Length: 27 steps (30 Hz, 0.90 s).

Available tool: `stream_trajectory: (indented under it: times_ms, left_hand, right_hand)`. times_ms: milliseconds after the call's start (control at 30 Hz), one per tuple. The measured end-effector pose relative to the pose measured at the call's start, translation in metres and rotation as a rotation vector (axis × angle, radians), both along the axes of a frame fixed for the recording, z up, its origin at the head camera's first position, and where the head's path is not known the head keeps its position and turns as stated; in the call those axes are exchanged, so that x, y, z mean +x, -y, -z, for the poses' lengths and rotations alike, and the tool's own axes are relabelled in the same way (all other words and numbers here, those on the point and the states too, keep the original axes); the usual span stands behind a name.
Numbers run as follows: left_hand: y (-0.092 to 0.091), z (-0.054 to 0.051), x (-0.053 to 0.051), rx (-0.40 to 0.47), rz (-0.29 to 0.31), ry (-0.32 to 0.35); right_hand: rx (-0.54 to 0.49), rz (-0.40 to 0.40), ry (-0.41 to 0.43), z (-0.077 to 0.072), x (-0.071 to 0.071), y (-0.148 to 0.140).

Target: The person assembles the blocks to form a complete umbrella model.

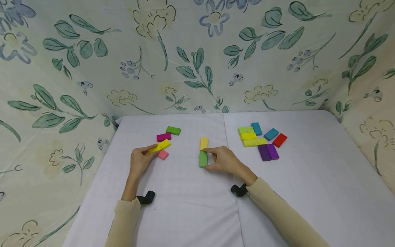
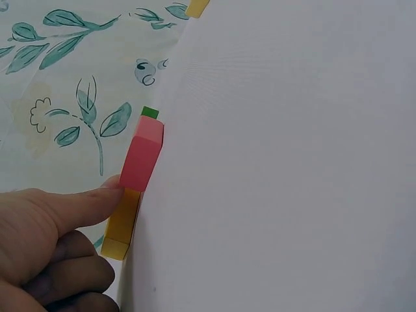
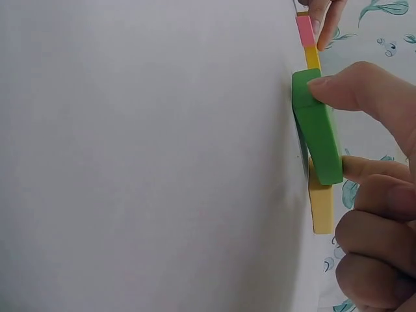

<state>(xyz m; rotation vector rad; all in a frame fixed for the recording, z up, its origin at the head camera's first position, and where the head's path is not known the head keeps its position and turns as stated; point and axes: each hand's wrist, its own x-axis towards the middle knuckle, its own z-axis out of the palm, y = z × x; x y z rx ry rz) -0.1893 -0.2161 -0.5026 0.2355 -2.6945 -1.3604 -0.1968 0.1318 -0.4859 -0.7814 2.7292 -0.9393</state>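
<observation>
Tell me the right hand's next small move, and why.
Probably ease the green block snug against the pale yellow block: the right hand pinches it by its ends, roughly in line with that block.

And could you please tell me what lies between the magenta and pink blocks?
The yellow block, held by the left hand, lies between them in the head view.

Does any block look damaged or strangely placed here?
No damage is visible. The red block lies slanted, unlike the pale yellow block and the green block in the right hand, which line up; for loose pieces, nothing seems odd.
</observation>
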Motion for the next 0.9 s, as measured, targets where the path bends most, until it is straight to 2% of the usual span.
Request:
stream_trajectory:
  times_ms: [467,633,900]
  left_hand:
    - [-0.0008,0.0003,0.0001,0.002,-0.005,0.0]
    - [-0.0004,0.0005,-0.0001,-0.002,-0.004,0.002]
    - [-0.0007,0.0,0.0002,-0.004,-0.007,0.005]
  right_hand:
    - [0.06,0.006,-0.028,-0.0013,-0.0002,-0.0005]
    - [0.11,0.029,-0.003,0.0005,-0.0012,-0.0015]
    - [0.142,0.009,0.004,0.0003,-0.0046,-0.0062]
